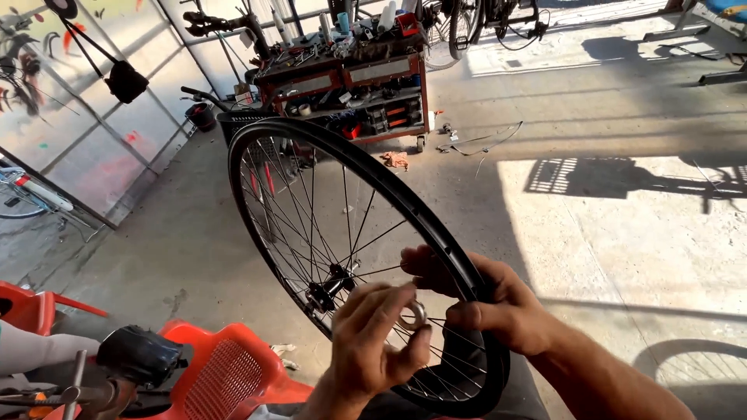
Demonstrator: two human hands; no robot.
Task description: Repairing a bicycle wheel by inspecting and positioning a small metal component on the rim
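A black bicycle wheel (327, 167) with thin spokes stands upright in front of me, its hub (331, 286) near the middle of the view. My right hand (498, 303) grips the rim at its lower right side. My left hand (377, 342) pinches a small silver metal ring (414, 315) between thumb and fingers, just right of the hub and close to the spokes.
A red tool cart (346, 82) loaded with tools and bottles stands behind the wheel. Red plastic chairs (226, 369) sit at the lower left beside a black bicycle saddle (140, 354). Bicycles lean at the left wall and far back. A cable lies on the concrete floor (622, 233).
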